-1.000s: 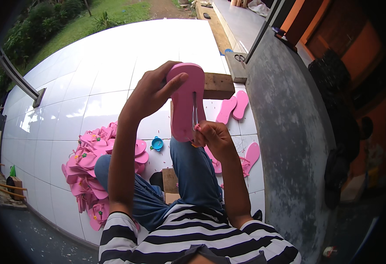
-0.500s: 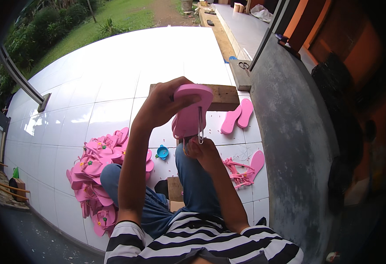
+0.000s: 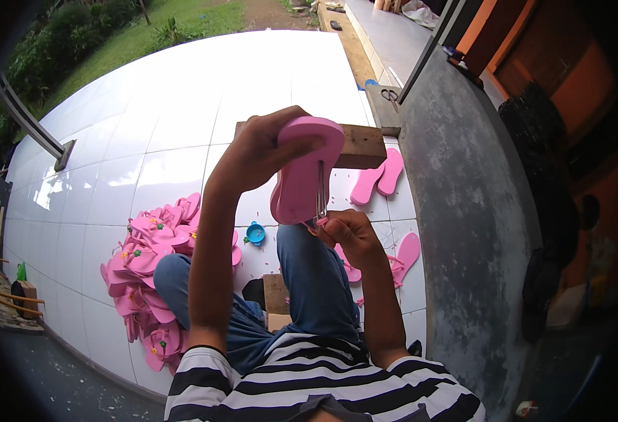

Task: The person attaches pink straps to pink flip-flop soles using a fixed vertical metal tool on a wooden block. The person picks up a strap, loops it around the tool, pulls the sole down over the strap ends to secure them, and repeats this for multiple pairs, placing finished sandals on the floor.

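Observation:
In front of me my left hand (image 3: 263, 144) is closed round the upper part of a pink flip-flop sole (image 3: 298, 193), thumb on its face. A thin metal tool (image 3: 322, 186) with two narrow prongs sticks out of the sole and points down. At its lower end, the fingers of my right hand (image 3: 355, 235) pinch a small piece of pink strap (image 3: 322, 222), close to the sole's lower edge. The sole is held up in front of a wooden beam (image 3: 362, 146). Behind the sole, the tool's other end is hidden.
A heap of pink flip-flops (image 3: 158, 257) covers the tiles at the left, near a small blue cup (image 3: 255, 233). Two pink soles (image 3: 379, 176) and a strapped flip-flop (image 3: 406, 257) lie at the right. Scissors (image 3: 389, 95) rest on a ledge by the grey wall (image 3: 464, 211).
My right hand has shifted right and slightly up, and pink strap now shows at the tool's lower end. The sole has turned a little, showing more of its face.

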A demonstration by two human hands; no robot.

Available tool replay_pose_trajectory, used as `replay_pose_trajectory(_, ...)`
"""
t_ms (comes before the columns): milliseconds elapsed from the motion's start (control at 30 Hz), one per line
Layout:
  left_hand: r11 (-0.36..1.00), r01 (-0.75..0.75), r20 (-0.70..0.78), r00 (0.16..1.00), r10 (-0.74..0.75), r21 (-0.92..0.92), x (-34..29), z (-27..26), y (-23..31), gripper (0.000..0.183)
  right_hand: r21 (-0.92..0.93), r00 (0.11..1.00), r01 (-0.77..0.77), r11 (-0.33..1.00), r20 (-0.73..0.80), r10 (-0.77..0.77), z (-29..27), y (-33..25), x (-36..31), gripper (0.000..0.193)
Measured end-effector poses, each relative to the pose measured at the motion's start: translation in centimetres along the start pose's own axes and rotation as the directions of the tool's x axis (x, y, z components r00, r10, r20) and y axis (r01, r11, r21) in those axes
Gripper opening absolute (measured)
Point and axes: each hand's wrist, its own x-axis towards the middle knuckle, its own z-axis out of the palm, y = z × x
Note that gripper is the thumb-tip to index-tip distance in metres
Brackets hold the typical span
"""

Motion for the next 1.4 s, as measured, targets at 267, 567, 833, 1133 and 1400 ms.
replay_pose_trajectory(267,0.999,-0.028,-0.058,0.998,0.025,-0.038,-0.6,0.6,0.1,0.022,0.349,0.998,-0.012,0.937,-0.055,0.033,-0.9,3.5,2.2,0.042)
replay_pose_trajectory(567,0.991,-0.05,-0.317,0.948,0.007,-0.126,-5.1,4.9,2.1,0.022,-0.351,0.797,0.013,0.936,-0.562,-0.221,2.6,-0.6,1.1,0.034)
replay_pose_trajectory(833,0.984,-0.033,-0.51,0.858,-0.062,-0.175,-7.1,7.7,3.1,0.023,-0.055,0.842,0.075,0.996,-0.531,-0.093,5.1,-1.2,1.8,0.037)
replay_pose_trajectory(1133,0.921,-0.32,-0.553,0.82,0.15,-0.225,-13.7,10.5,6.7,0.032,-0.318,0.875,0.228,0.92,-0.348,-0.337,9.2,-3.7,-9.3,0.037)
replay_pose_trajectory(1400,0.909,0.27,-0.286,0.887,-0.363,-0.316,-13.7,8.0,4.9,0.026,-0.606,0.908,-0.202,0.769,-0.409,-0.084,7.9,-2.6,-7.7,0.044)
